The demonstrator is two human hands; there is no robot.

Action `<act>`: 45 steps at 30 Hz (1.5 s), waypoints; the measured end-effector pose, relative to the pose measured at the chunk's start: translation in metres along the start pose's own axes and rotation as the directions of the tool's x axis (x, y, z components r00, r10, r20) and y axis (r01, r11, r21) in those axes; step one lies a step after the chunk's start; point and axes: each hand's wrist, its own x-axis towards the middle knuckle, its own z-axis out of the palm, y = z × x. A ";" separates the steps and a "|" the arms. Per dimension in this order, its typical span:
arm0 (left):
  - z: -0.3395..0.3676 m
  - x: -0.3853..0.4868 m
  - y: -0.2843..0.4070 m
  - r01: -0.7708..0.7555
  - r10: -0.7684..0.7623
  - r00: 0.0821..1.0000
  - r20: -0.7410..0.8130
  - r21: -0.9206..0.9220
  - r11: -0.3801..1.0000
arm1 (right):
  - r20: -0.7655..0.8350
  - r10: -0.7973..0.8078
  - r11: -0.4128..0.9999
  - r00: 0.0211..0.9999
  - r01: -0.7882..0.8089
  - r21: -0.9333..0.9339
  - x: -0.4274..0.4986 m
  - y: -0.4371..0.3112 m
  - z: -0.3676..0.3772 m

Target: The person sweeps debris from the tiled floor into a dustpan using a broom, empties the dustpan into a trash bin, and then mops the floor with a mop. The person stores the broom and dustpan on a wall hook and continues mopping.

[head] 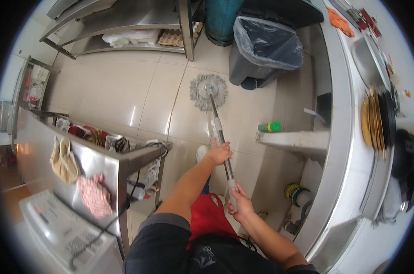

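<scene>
A string mop with a round head (208, 91) of grey strands rests on the pale tiled floor (124, 89). Its metal handle (229, 171) runs from the head back toward my body. My left hand (220, 152) is around the middle of the handle, fingers partly spread. Lower down, my right hand (240, 202) grips the grey end of the handle. One white shoe (202, 153) shows beside my left hand, and a red apron (210, 217) hangs below my arms.
A pedal bin (251, 68) with a clear liner and a blue gas cylinder (222, 24) stand beyond the mop. Right is a counter with a green-capped container (270, 127) by its base. A steel table (90, 164) stands left; a steel shelf (131, 20) holds egg trays (171, 37).
</scene>
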 end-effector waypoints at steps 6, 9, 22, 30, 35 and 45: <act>-0.072 0.106 -0.140 0.161 -0.160 0.986 -0.056 0.018 0.987 | 0.008 -0.047 0.998 0.999 0.047 -0.038 0.096 -0.118 0.110; -0.087 0.143 -0.172 0.148 -0.146 0.989 -0.031 0.066 0.987 | 0.079 -0.085 0.996 0.993 0.082 0.042 0.116 -0.151 0.117; -0.120 0.091 0.058 -0.280 0.302 0.952 -0.043 -0.516 0.809 | -0.417 0.059 0.782 0.907 -0.302 -0.545 -0.157 -0.217 0.027; -0.261 0.100 -0.034 -0.076 -0.064 0.964 -0.259 -0.498 0.864 | -0.132 -0.103 0.258 0.986 -0.102 -0.961 -0.178 -0.354 0.159; -0.279 0.063 -0.099 -0.097 -0.330 0.749 -0.574 -0.588 0.803 | 0.150 0.001 0.103 0.989 0.149 -0.983 -0.098 -0.381 0.227; -0.231 -0.008 -0.329 0.516 -0.689 0.695 -0.203 -0.527 0.675 | 0.017 0.116 0.138 0.993 0.001 -0.990 0.097 -0.294 0.449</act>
